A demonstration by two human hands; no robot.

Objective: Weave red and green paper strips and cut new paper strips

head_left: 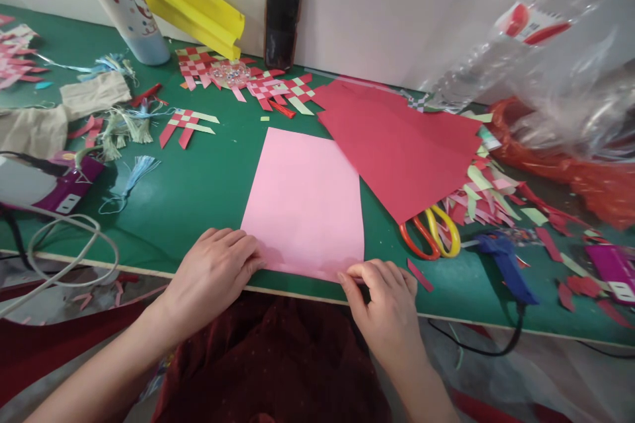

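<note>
A sheet of pink paper (pixel 307 205) lies on the green tabletop near its front edge. My left hand (pixel 223 264) pinches the sheet's near left corner, thumb and fingers closed on it. At the near right corner, my right hand (pixel 380 291) grips the same sheet between thumb and forefinger. The near edge of the paper curls up slightly between my hands. A larger red sheet of paper (pixel 401 145) lies to the right, its left edge meeting the pink one. Scissors (pixel 430 234) with red and yellow handles stick out from beneath the red sheet.
A blue glue gun (pixel 506 264) and paper scraps (pixel 489 192) lie right. Woven paper pieces (pixel 186 122), tassels (pixel 131 178) and a white cable (pixel 74 225) are left. A bottle (pixel 131 13), a phone (pixel 282 20) and folded yellow card (pixel 188 0) stand along the wall.
</note>
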